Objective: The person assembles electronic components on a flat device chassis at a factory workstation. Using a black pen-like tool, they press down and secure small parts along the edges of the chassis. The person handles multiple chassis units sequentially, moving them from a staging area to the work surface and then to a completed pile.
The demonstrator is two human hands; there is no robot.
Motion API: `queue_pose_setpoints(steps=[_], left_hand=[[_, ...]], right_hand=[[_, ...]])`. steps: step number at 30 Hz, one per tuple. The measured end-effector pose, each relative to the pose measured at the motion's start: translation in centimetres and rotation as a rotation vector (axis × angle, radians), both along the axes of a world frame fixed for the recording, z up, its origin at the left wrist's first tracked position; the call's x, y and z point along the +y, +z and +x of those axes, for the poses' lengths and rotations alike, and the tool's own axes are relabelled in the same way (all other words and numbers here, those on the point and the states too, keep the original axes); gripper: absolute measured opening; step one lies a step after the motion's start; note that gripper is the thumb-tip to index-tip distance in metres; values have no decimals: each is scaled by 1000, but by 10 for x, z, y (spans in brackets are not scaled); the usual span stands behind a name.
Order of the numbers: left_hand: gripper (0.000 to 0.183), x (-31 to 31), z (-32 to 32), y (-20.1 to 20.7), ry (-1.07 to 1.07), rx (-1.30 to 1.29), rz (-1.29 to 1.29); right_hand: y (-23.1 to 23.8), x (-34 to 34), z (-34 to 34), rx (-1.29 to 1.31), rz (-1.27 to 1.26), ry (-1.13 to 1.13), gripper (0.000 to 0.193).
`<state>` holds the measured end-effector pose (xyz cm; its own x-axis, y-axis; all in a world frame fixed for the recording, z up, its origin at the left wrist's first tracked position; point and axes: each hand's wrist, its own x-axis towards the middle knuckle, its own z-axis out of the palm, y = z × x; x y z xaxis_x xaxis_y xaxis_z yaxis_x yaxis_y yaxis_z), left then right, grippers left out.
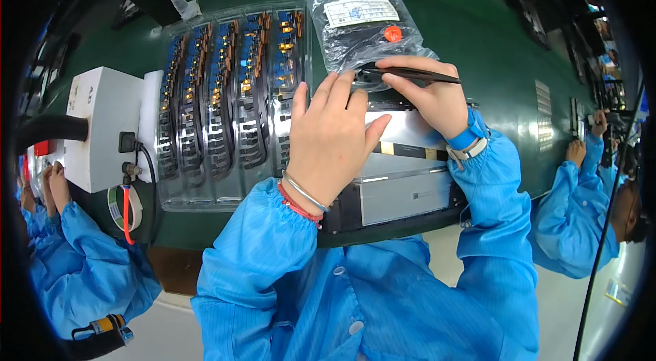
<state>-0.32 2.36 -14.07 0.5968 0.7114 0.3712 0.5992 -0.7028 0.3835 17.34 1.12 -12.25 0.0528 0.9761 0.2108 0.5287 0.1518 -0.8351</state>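
Observation:
My right hand [432,94] grips a pair of black tweezers [427,75], their tips pointing left at the near edge of a clear plastic bag [318,2]. My left hand [335,130] lies palm down with its fingers stretched out and apart. Its fingertips reach the near side of the bag, close to the tweezers' tips; what lies under them is hidden. Below both hands is an open flat device [348,214] with a black frame and silver-grey panels [406,197]. My left hand covers part of it.
A clear plastic tray [205,202] on the left holds several rows of flex cables [222,81]. Further left stand a white box [109,105] with black leads and a roll of tape [115,207]. Co-workers in blue sleeves [564,214] sit at both sides of the green table [492,53].

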Motion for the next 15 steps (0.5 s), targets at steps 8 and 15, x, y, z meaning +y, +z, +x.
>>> queue_pose_setpoints(steps=[8,15], left_hand=[[32,-5,-10,23,-28,-24,119],[64,-74,-19,72,-535,-1751,-1614]], right_hand=[[55,-97,18,287,28,-151,21],[74,-147,-54,124,272,205,29]])
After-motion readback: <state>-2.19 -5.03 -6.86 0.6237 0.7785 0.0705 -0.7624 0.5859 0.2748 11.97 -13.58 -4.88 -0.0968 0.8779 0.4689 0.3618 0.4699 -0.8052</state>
